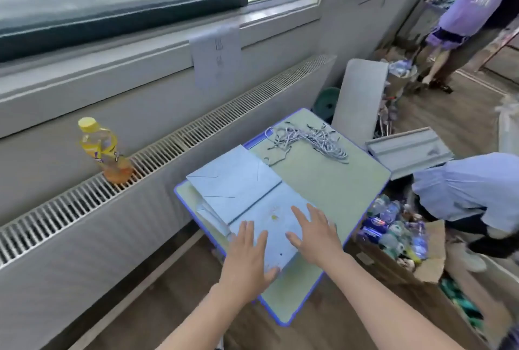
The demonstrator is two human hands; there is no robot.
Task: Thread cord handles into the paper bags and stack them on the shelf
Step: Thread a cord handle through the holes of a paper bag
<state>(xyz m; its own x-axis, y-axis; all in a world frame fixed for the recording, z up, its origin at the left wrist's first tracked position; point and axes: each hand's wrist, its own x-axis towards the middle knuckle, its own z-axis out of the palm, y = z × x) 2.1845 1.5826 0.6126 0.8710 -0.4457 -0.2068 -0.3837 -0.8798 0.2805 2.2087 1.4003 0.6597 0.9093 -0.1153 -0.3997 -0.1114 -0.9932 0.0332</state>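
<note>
The right half of the surface (331,184) lay bare between the flat paper bags (238,181) on its left and its right edge, a lane running from the near corner toward the far end. A tangle of cords (311,139) blocked the far end of that lane. Both hands, the left hand (247,254) and the right hand (314,231), lay flat on the nearest bag, covering the near left part. Right of the surface, a cardboard box of bottles (398,234) and a crouching person (471,189) crowded the floor. To the left, a bottle (106,150) stood on the radiator grille (174,147), well apart.
</note>
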